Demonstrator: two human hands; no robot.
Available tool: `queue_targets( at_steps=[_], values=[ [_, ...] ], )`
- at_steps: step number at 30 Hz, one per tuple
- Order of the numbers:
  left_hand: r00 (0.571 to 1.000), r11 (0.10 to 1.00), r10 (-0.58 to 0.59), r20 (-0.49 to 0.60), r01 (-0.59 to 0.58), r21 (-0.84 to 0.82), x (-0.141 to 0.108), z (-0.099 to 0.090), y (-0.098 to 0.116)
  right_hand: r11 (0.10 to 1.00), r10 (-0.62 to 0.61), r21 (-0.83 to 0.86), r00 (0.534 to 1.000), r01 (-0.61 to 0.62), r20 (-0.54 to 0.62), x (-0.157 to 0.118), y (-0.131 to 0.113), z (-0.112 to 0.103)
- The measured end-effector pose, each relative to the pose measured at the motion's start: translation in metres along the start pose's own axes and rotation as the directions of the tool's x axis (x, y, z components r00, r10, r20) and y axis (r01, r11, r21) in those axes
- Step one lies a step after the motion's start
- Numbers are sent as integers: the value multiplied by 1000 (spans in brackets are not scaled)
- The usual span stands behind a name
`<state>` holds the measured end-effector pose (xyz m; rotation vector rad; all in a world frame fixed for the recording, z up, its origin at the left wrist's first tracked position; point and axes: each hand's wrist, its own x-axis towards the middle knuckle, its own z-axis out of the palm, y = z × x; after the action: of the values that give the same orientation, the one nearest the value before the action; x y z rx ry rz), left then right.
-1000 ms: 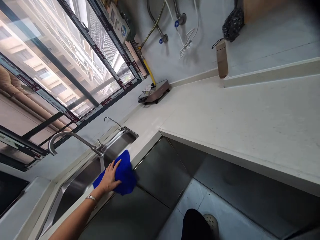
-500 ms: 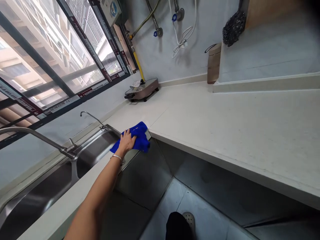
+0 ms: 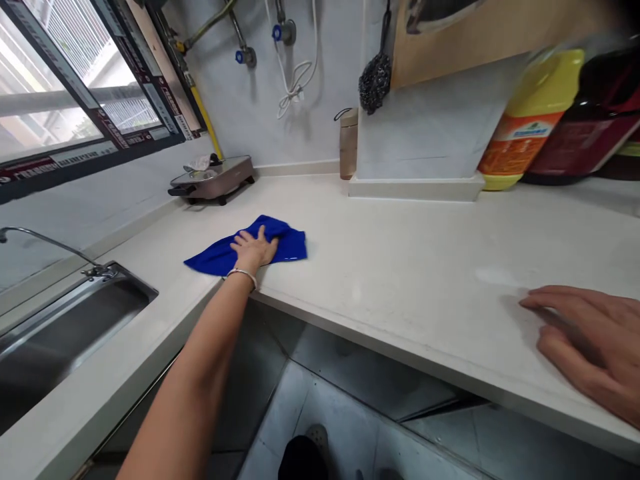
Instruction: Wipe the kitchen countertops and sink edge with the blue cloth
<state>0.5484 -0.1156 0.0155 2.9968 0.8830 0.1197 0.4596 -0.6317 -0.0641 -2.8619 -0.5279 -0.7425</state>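
Observation:
My left hand (image 3: 253, 251) lies flat on a blue cloth (image 3: 287, 241), fingers spread, pressing it against the white countertop (image 3: 400, 267) near the inner corner. The cloth is spread wide and creased, with a pointed end toward the sink. A bracelet (image 3: 245, 274) circles my left wrist. At the right edge of the picture, my right hand (image 3: 595, 340) is over the counter, partly cut off. Its fingers stretch to the left with the thumb apart, and nothing shows in them. Whether it touches the surface I cannot tell.
A steel sink (image 3: 120, 297) with a thin faucet (image 3: 50, 241) is at left. Along the back stand an electric pan (image 3: 220, 180), a brown bottle (image 3: 349, 143) and a yellow jug (image 3: 533, 120) beside dark red ones. A scourer (image 3: 375, 83) hangs on the wall.
My view has swung right. My left hand and the cloth have moved from the sink-side edge onto the corner of the counter, and the cloth is spread wider. My right hand has come into view.

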Motion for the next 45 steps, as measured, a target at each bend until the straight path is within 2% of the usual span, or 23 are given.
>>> queue_targets(
  at_steps=[4,6,8,11,17,22,25,29,33,35,37,42,45],
  values=[
    [973,973,231,20,-231,-25,-31,4,81,998,-30,49,999,29,21,4,-13,-13],
    [945,946,324,32,-323,-34,-53,4,110,999,-28,36,1000,27,14,6,-19,-20],
    [915,916,401,43,-399,-42,-77,2,130,999,-26,36,1000,26,13,8,-23,-24],
    [876,878,479,60,-477,-51,-109,-2,145,998,-12,57,999,10,29,9,-28,-27],
    [818,824,567,98,-564,-60,-161,-5,153,997,46,65,997,-50,63,12,-33,-32],
    [776,783,622,102,-618,-77,-208,-6,170,998,39,47,999,-41,36,15,-31,-27],
    [735,741,671,97,-663,-104,-232,-9,178,997,14,72,1000,-14,-1,14,-26,-20],
    [660,668,744,101,-731,-142,-245,-15,171,990,-38,130,998,44,-52,10,-18,-15],
    [580,595,804,132,-788,-159,-233,-17,143,988,-40,146,996,52,-85,7,-16,-14],
    [560,576,817,139,-802,-159,-221,-18,124,988,-26,150,995,39,-92,6,-16,-14],
    [567,584,811,143,-798,-152,-208,-19,103,988,-24,150,995,39,-100,6,-16,-14],
    [629,647,761,160,-753,-117,-174,-22,50,985,-63,153,990,83,-129,5,-20,-15],
    [669,686,725,166,-722,-88,-152,-21,32,989,-52,133,991,69,-126,6,-24,-19]
  ],
)
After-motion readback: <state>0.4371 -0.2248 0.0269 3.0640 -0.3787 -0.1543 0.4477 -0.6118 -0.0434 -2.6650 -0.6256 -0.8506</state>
